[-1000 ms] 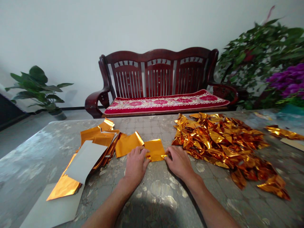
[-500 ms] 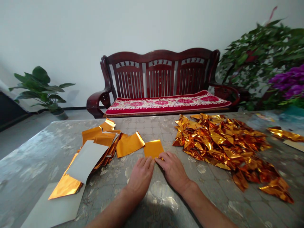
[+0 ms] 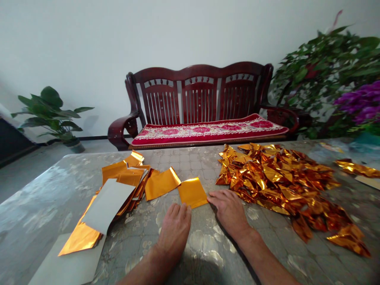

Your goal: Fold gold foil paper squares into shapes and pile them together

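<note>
Left hand (image 3: 175,227), right hand (image 3: 233,213) at smooth rectangular gold foil (image 3: 192,192), grips unclear, crinkled foil heap (image 3: 276,178)

**Grey patterned tabletop (image 3: 127,241), laden**

A gold foil square (image 3: 192,192) lies just ahead of the left hand (image 3: 174,226); to that hand's left, a stack of foil sheets (image 3: 114,172) overlaps a pale sheet (image 3: 71,263); ahead and right of the right hand (image 3: 231,211) lies a heap of folded foil (image 3: 276,174).

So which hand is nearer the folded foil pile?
Right. The right hand is just in front of the foil pile, at its left end; the left hand is farther left, by a gold sheet.
</note>
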`<state>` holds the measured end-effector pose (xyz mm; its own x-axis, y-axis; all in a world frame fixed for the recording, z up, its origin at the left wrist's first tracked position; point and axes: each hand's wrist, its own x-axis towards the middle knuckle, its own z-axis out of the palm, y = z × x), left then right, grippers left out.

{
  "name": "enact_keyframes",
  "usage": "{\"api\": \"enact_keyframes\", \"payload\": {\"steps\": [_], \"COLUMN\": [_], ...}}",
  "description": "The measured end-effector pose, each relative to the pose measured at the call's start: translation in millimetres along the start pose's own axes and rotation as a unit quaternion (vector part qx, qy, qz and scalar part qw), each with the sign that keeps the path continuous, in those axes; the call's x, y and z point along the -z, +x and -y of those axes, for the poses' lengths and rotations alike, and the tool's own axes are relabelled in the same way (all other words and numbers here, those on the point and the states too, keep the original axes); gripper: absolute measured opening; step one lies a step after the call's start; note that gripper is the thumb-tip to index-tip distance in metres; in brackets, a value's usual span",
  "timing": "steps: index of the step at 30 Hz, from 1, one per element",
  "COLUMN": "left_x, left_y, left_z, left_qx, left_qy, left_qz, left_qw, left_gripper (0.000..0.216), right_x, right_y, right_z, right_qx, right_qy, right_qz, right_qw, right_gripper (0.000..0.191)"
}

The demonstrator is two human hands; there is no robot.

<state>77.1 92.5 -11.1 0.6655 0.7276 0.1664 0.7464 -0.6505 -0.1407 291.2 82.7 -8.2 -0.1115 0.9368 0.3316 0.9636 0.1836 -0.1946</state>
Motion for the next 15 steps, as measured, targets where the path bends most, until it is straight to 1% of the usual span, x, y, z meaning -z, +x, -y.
{"api": "enact_keyframes", "payload": {"steps": [3,5,8,12,15], "left_x": [2.5,2.7,3.0,4.5,4.0], "left_y": [0.7,2.3,5.8,8.9,9.3], "left_z": [-4.1,-7.0,-11.7,-16.8,-17.5], "left_qx": [0.016,0.028,0.037,0.040,0.042], "left_qy": [-0.023,-0.047,-0.087,-0.149,-0.184], "left_qz": [0.007,0.013,0.019,0.030,0.034], "left_qw": [1.000,0.998,0.995,0.988,0.981], "left_gripper": [0.031,0.032,0.035,0.038,0.040], "right_x": [-1.0,-1.0,-1.1,-4.2,-9.2], "right_y": [2.0,3.9,6.7,10.6,13.4], "right_z": [-3.4,-1.8,7.2,23.5,32.0], "right_qx": [-0.065,-0.096,-0.114,-0.152,-0.153], "right_qy": [0.005,0.018,0.049,0.080,0.109], "right_qz": [-0.018,-0.030,-0.040,-0.043,-0.041], "right_qw": [0.998,0.995,0.992,0.984,0.981], "right_gripper": [0.035,0.031,0.018,0.017,0.008]}}
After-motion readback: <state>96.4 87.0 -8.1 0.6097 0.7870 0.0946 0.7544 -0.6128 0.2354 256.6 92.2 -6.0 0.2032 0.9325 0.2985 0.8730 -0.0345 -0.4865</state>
